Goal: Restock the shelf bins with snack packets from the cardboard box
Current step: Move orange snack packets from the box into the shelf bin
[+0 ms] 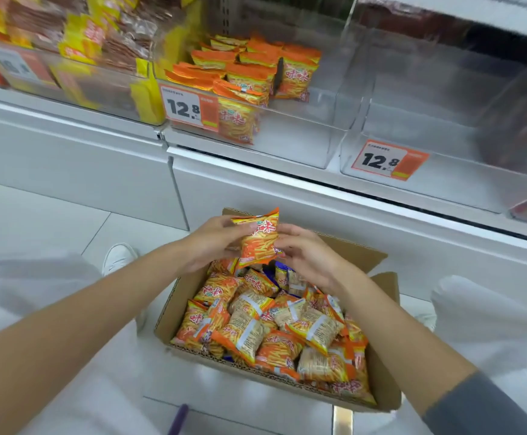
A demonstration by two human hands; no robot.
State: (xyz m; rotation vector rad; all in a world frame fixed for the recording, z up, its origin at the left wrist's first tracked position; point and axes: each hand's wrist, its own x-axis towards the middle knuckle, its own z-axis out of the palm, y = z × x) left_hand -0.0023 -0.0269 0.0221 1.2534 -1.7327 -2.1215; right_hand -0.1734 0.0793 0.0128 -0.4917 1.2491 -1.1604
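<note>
Upper centre of the frame: the middle price tag (189, 109), white and orange, on the front of the middle bin (303, 149), reads "12.8" in bold black numerals. To the right, the right price tag (389, 160) on the right bin (463, 186) shows the same "12.8". The small print on both is too fine to read. At upper left, the left price tag (14, 65) is blurred beyond reading. At centre, the snack packet (260, 240) carries the red Chinese character "咪"; the shelf packets (296, 78) and the box packets (218, 291) repeat that red lettering.
</note>
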